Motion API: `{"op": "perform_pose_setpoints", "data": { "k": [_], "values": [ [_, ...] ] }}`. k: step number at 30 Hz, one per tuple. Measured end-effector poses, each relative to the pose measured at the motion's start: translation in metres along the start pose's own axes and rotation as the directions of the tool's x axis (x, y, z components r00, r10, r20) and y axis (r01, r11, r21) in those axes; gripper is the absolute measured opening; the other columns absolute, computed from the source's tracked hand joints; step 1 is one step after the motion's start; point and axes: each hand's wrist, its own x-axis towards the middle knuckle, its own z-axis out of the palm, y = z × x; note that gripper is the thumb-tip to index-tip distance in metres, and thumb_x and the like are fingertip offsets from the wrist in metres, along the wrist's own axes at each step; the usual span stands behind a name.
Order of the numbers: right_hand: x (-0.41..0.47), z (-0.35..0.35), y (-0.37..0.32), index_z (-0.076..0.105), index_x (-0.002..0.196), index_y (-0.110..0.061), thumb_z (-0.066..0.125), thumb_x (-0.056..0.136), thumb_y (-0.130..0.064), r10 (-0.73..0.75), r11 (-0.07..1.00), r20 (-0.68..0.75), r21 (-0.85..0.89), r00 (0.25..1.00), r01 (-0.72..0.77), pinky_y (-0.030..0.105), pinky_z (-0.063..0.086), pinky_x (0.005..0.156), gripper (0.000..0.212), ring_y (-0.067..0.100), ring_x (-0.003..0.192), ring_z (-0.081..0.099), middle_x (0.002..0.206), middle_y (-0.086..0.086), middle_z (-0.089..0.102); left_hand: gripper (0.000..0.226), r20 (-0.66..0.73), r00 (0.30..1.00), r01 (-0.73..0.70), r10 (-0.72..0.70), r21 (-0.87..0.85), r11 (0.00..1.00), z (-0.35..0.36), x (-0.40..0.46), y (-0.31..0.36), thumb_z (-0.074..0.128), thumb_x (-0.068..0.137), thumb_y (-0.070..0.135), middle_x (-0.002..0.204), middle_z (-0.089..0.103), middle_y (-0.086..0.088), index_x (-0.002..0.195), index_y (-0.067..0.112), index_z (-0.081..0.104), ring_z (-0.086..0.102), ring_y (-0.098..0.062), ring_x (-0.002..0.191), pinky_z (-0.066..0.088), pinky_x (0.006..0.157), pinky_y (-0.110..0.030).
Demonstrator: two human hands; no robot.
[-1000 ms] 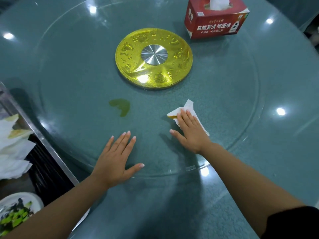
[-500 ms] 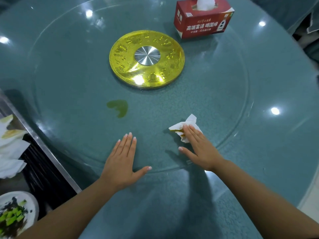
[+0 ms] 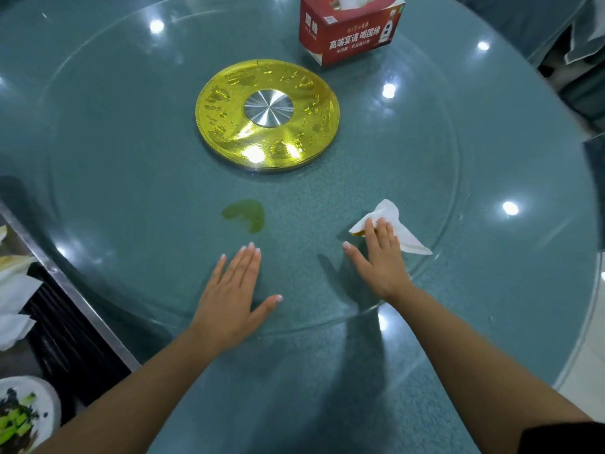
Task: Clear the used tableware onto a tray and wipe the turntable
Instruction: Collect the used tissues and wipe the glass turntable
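The left hand (image 3: 229, 303) lies flat on the glass turntable (image 3: 131, 158) near its front edge, fingers (image 3: 244, 262) straight and together, thumb spread to the side, holding nothing. The right hand (image 3: 381, 257) presses a crumpled white tissue (image 3: 397, 229) down onto the turntable with straight fingers laid over it; the tissue's near corner shows a brownish stain. A green smear (image 3: 247, 213) sits on the glass between the two hands and the gold disc (image 3: 266, 116) at the turntable's centre, just beyond the left fingertips and apart from the tissue. A red tissue box (image 3: 352, 31) stands on the far side of the turntable. The turntable rests on a teal bench (image 3: 327, 388). At the left edge, a metal-rimmed tray (image 3: 75, 296) carries used napkins (image 3: 13, 303) and a plate (image 3: 39, 404) with green food scraps.
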Motion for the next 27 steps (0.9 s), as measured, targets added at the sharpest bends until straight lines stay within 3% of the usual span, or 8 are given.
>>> {"op": "perform_pose_setpoints", "data": {
  "k": [6, 9, 15, 21, 27],
  "values": [
    [0.02, -0.019, 0.005, 0.009, 0.153, -0.017, 0.04, 0.094, -0.054, -0.006, 1.0, 0.038, -0.005, 0.999, 0.006, 0.032, -0.01, 0.116, 0.076, 0.017, 0.146, -0.015, 0.16, 0.006, -0.01, 0.103, -0.011, 0.984, 0.18, -0.18, 0.077, 0.981, -0.01, 0.012, -0.055, -0.003, 0.081, 0.079, 0.159, -0.002, -0.01, 0.151, 0.004, 0.003, -0.008, -0.018, 0.147, -0.004, 0.12, -0.041],
    [0.037, -0.023, -0.015, 0.014, 0.153, -0.014, 0.04, 0.094, -0.054, -0.091, 0.996, 0.114, 0.03, 0.989, 0.088, 0.029, -0.006, 0.116, 0.075, 0.015, 0.147, -0.008, 0.16, 0.005, -0.003, 0.107, 0.001, 0.974, 0.224, -0.225, 0.106, 0.969, -0.016, 0.022, -0.075, -0.009, 0.076, 0.082, 0.159, -0.009, -0.008, 0.151, 0.006, -0.003, -0.015, -0.016, 0.146, -0.01, 0.119, -0.039],
    [0.048, 0.016, -0.083, 0.007, 0.153, -0.013, 0.037, 0.094, -0.059, -0.292, 0.952, 0.231, -0.027, 0.928, 0.306, 0.029, -0.008, 0.116, 0.081, 0.016, 0.147, -0.011, 0.16, 0.006, -0.007, 0.11, -0.024, 0.966, 0.258, -0.257, 0.02, 0.966, -0.017, 0.023, -0.098, -0.006, 0.075, 0.084, 0.16, 0.001, -0.004, 0.152, 0.006, 0.007, -0.004, -0.012, 0.146, -0.005, 0.119, -0.039],
    [0.019, 0.019, -0.07, 0.004, 0.153, -0.017, 0.024, 0.091, -0.064, -0.409, 0.904, 0.276, -0.006, 0.87, 0.427, 0.031, -0.006, 0.12, 0.08, 0.008, 0.145, -0.013, 0.16, -0.001, -0.006, 0.103, -0.058, 0.979, 0.198, -0.198, -0.004, 0.98, -0.009, 0.019, -0.1, 0.007, 0.081, 0.081, 0.16, 0.009, -0.005, 0.151, 0.006, 0.015, 0.001, -0.012, 0.147, 0.003, 0.12, -0.041],
    [0.001, 0.036, -0.066, 0.003, 0.153, -0.015, 0.004, 0.081, -0.077, -0.48, 0.832, 0.303, -0.138, 0.823, 0.537, 0.032, -0.008, 0.119, 0.095, 0.01, 0.145, -0.018, 0.158, -0.001, -0.011, 0.098, -0.093, 0.977, 0.194, -0.192, 0.011, 0.981, -0.002, 0.02, -0.101, 0.015, 0.085, 0.077, 0.158, 0.019, -0.009, 0.149, 0.004, 0.024, 0.013, -0.019, 0.147, 0.01, 0.119, -0.045]
  ]
}}
